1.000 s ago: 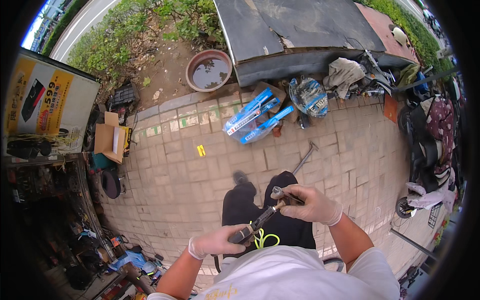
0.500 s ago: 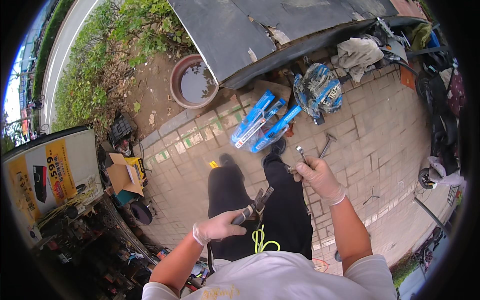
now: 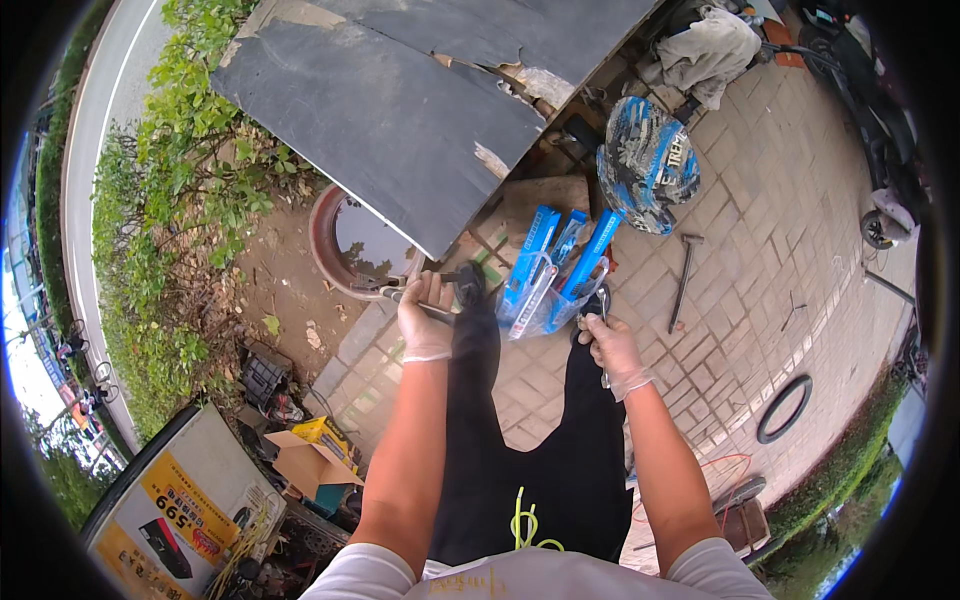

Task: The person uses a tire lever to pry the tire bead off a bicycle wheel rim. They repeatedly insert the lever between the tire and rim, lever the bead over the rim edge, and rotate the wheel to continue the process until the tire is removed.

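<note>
My left hand (image 3: pixel 424 318), in a thin pale glove, is stretched forward near the rim of the round basin. Its fingers are wrapped round a dark tool (image 3: pixel 393 293) that looks like pliers; the hand hides much of it. My right hand (image 3: pixel 612 352), gloved too, grips a shiny metal wrench (image 3: pixel 605 303) just above my right leg. One wrench end sticks out past the fingers. Between the hands and farther off, a clear plastic bag (image 3: pixel 548 312) holds several long blue boxes (image 3: pixel 590 255) on the paving.
The brown basin (image 3: pixel 322 240) of water stands beside a grey worn board (image 3: pixel 380 120). A blue-and-grey patterned covered thing (image 3: pixel 650 165) sits beyond the bag. A hammer (image 3: pixel 685 283) and a black tyre (image 3: pixel 785 409) lie to the right. An open cardboard box (image 3: pixel 312 465) is at the left.
My left hand has moved forward and left with the plier-like tool, toward the basin. The right hand, holding the wrench, has shifted slightly left. My view has turned.
</note>
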